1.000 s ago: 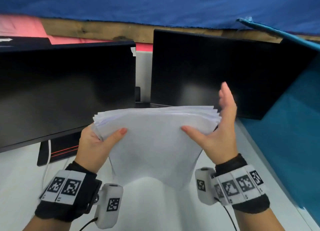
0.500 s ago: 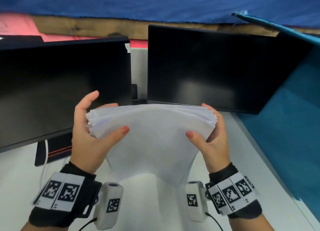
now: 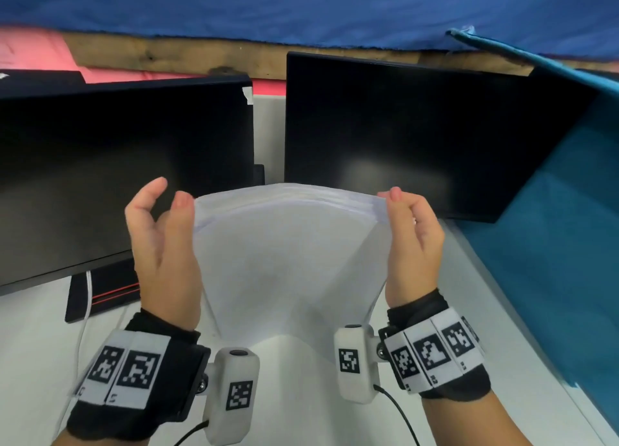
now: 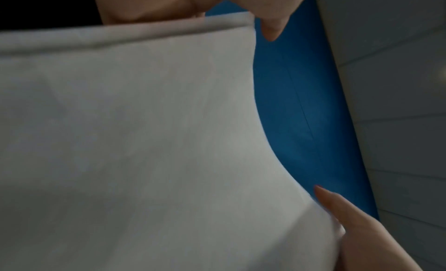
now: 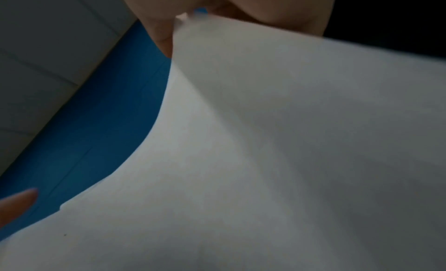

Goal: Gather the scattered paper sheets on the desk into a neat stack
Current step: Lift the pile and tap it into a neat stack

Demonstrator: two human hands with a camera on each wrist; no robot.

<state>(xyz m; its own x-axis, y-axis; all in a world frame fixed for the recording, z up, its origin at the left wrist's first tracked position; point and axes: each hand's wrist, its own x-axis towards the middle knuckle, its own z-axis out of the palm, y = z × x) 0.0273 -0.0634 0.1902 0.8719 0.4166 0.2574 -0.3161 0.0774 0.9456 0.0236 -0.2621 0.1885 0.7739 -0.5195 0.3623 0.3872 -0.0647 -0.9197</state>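
A thick stack of white paper sheets [image 3: 288,251] stands on edge on the white desk [image 3: 33,328], bowed, its top edge toward the monitors. My left hand [image 3: 169,194] is at the stack's upper left corner, fingers loosely spread, one fingertip touching the paper's edge. My right hand [image 3: 403,198] cups the upper right corner with loosely curled fingers. In the left wrist view the stack [image 4: 144,141] fills the picture and the thumb [image 4: 337,214] lies beside its edge. In the right wrist view the thumb [image 5: 19,200] is apart from the paper [image 5: 289,160]. Neither hand pinches the stack.
Two dark monitors stand close behind the paper, one on the left [image 3: 117,177] and one on the right [image 3: 402,137]. A black monitor base [image 3: 100,295] with a white cable [image 3: 87,288] sits at the left. A teal partition [image 3: 552,261] walls the desk's right side.
Both thumbs have come off the front of the stack. The hands have loosened their grip and shifted up to the stack's top corners, and the stack's top edges look more even.
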